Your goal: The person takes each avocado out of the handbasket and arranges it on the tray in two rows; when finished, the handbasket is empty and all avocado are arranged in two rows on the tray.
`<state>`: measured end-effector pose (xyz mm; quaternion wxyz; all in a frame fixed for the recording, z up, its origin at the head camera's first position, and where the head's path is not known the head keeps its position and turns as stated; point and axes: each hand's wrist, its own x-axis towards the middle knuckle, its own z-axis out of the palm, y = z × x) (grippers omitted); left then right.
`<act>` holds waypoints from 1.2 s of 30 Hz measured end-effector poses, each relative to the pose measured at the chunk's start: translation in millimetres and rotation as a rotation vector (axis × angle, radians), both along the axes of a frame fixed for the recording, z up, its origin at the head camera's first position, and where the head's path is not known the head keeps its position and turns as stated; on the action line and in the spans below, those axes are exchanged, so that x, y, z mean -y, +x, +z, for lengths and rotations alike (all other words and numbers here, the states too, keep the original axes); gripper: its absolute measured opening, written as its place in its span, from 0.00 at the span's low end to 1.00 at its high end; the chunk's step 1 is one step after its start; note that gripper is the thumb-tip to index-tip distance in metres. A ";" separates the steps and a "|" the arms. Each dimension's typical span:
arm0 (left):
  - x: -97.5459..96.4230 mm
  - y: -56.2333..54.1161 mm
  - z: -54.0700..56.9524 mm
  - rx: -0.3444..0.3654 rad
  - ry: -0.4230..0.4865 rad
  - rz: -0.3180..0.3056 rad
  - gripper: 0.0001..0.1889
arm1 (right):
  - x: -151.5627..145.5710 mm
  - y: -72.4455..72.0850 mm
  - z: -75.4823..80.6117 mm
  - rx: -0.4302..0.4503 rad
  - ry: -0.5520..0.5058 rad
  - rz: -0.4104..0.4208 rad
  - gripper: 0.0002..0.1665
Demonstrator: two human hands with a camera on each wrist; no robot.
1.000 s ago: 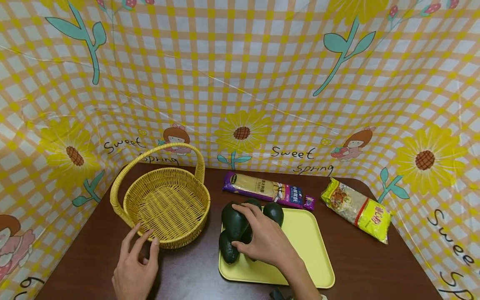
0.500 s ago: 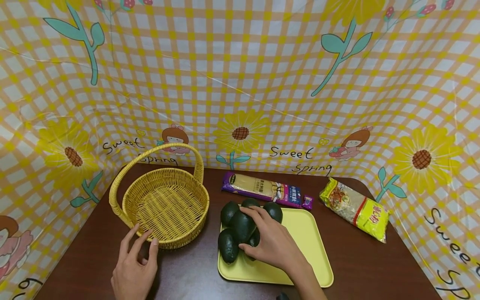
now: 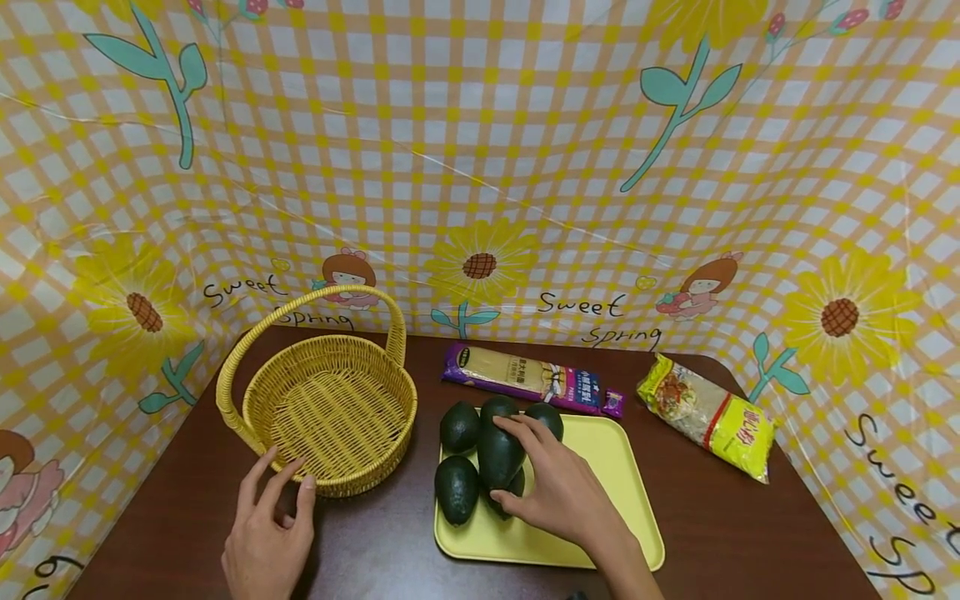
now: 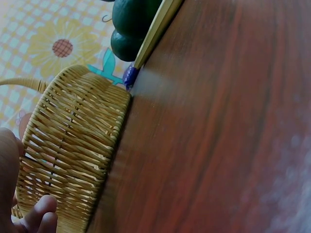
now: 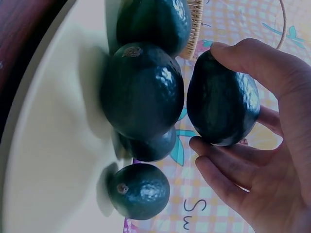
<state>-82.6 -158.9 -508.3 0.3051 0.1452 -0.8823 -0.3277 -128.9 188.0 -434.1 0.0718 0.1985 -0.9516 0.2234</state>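
My right hand (image 3: 558,483) grips a dark green avocado (image 3: 498,454) between thumb and fingertips, over the yellow tray (image 3: 611,483). In the right wrist view, this held avocado (image 5: 221,99) appears apart from the several avocados (image 5: 143,92) lying on the tray. One lying avocado (image 3: 456,490) is at the tray's left edge; another is partly hidden under the held one. My left hand (image 3: 270,529) holds the near rim of the yellow wicker basket (image 3: 401,437). In the left wrist view, its lower fingertips (image 4: 46,206) sit against the basket's outer wall.
A purple pasta packet (image 3: 525,377) lies behind the tray. To its right is a yellow-ended noodle bag (image 3: 708,417). The basket's tall handle (image 3: 240,358) arches over it. A checked sunflower cloth (image 3: 480,167) encloses the brown table (image 3: 390,542) at the back and sides.
My right hand has moved the held avocado to the right, uncovering the avocado at the tray's back left. The left hand has stayed at the basket.
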 end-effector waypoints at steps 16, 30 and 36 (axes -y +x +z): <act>-0.3 -1.5 -1.3 0.011 0.010 0.003 0.16 | -18.0 9.7 -4.4 -0.063 -0.006 -0.045 0.57; -1.2 -0.7 1.0 0.015 0.006 0.012 0.15 | -31.3 14.7 -11.7 -0.094 0.010 -0.077 0.57; -1.3 -0.3 1.6 0.037 0.013 0.018 0.16 | -36.9 16.3 -16.6 -0.092 0.020 -0.086 0.57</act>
